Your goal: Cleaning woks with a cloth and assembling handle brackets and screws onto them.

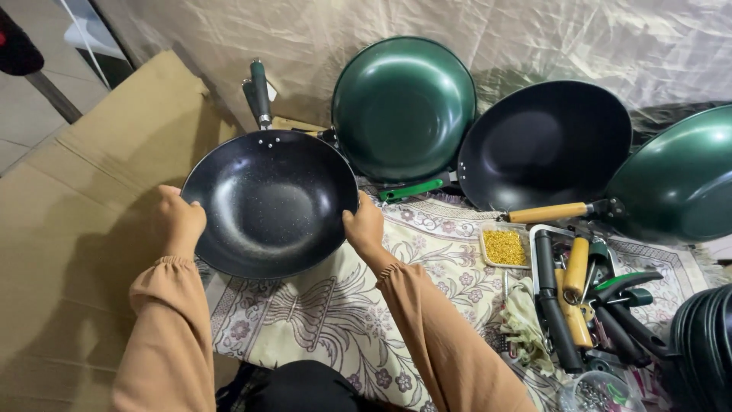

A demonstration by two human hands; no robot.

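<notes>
Two hands grip one black wok [271,202], and I see both from above: my left hand [179,220] is clamped on the near-left rim, my right hand [364,223] on the right rim, fingers curled over the edge so their tips are hidden behind the metal. The wok hangs between my fingers, tilted slightly toward me, above a patterned cloth [347,317] and flattened cardboard [72,229] off to the left of my left fingers. Its green handle [260,93] points away from me, beyond the far rim. Just right of my right fingers sits a small tray of yellow bits [504,247]; I cannot make out what they are. Further right lies a jumble of loose handles [577,294], black, green and wooden, partly piled on each other and hard to count. A stack of dark pans [705,343] is cut off at the right edge. Beyond my fingertips, leaning on a shiny beige sheet [534,34], stand a green wok [404,107], a second black wok [545,143] and another green one [679,179], cropped by the frame
</notes>
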